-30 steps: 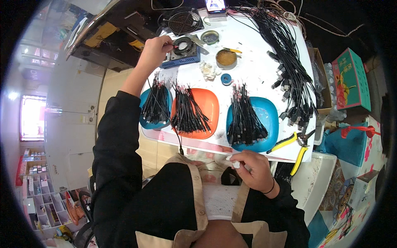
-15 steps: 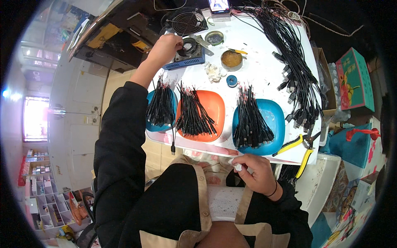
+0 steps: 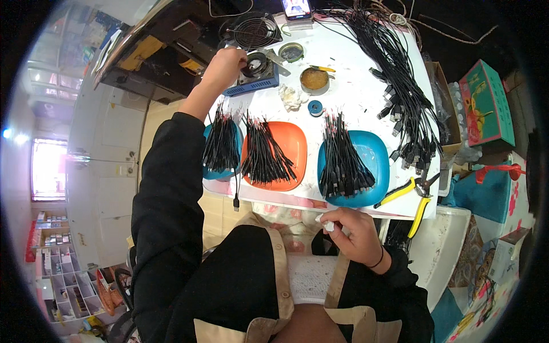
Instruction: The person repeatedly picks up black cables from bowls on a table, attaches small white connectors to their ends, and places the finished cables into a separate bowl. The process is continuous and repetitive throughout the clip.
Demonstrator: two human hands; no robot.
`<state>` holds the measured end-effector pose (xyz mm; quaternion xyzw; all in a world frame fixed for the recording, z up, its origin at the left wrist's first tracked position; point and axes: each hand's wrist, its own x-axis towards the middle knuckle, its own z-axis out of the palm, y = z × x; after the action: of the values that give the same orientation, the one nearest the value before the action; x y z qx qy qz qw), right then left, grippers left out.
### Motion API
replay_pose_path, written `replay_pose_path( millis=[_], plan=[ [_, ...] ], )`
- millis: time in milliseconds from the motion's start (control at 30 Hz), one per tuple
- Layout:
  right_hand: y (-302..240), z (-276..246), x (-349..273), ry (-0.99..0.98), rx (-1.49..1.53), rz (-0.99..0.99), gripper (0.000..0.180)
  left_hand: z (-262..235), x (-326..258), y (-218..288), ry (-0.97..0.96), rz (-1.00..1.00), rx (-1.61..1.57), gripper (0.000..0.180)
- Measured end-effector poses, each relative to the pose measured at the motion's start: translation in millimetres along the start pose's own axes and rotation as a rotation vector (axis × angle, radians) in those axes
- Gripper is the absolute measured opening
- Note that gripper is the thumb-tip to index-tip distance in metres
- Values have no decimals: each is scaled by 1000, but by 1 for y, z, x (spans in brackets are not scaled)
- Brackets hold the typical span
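Note:
My left hand (image 3: 227, 62) reaches to the far left of the table, fingers closed at the rim of a round black pot (image 3: 255, 65) on a blue metal box (image 3: 251, 86). Whatever those fingers hold is hidden. Close to my body, at the table's front edge, my right hand (image 3: 355, 235) pinches a crumpled white tissue (image 3: 326, 223). Beyond it, a bundle of short black cables (image 3: 346, 166) with bare wire ends lies in a blue tray (image 3: 377, 157). Similar cables (image 3: 266, 151) fill an orange tray (image 3: 297, 143), and more (image 3: 222, 143) lie in another blue tray at left.
A round tin (image 3: 314, 81) with a yellow-handled tool across it, a lid (image 3: 291, 52), white crumpled tissue (image 3: 291, 98) and a small blue spool (image 3: 315, 108) stand mid-table. Long black cables (image 3: 400, 86) run down the right, above yellow-handled pliers (image 3: 420, 197). A fan (image 3: 251, 31) sits behind.
The view has shifted slightly, so the table appears a little higher and further left. Both hands keep nearly the same places, left at the pot, right with the tissue.

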<state>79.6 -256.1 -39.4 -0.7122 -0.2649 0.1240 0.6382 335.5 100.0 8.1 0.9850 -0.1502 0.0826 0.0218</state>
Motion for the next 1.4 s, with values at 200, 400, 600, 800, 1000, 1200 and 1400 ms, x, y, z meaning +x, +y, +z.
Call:
replay_pose_path(
  millis=[200, 400, 600, 800, 1000, 1200, 1400],
  plan=[
    [-11, 14, -8, -74, -106, 42, 20, -52, -71, 51, 361, -109, -380, 10],
    [-21, 42, -11, -133, 3, 49, 14, -100, -192, 141, 659, 87, -632, 11],
    [-44, 54, -17, -96, -101, -113, 13, -116, -255, 186, 830, 204, -579, 25],
    [-66, 70, -18, -6, -133, -265, 42, -125, -275, 208, 824, 133, -789, 22],
    [-66, 46, -42, -9, -320, -244, 40, -122, -246, 284, 388, 293, -1929, 24],
    [-132, -77, -162, 572, -94, -425, 24, -77, -234, 268, 221, 116, -1825, 38],
    [-110, -96, -264, 411, -523, 593, 18, -4, -241, 239, -233, -167, -1616, 29]
  ],
)
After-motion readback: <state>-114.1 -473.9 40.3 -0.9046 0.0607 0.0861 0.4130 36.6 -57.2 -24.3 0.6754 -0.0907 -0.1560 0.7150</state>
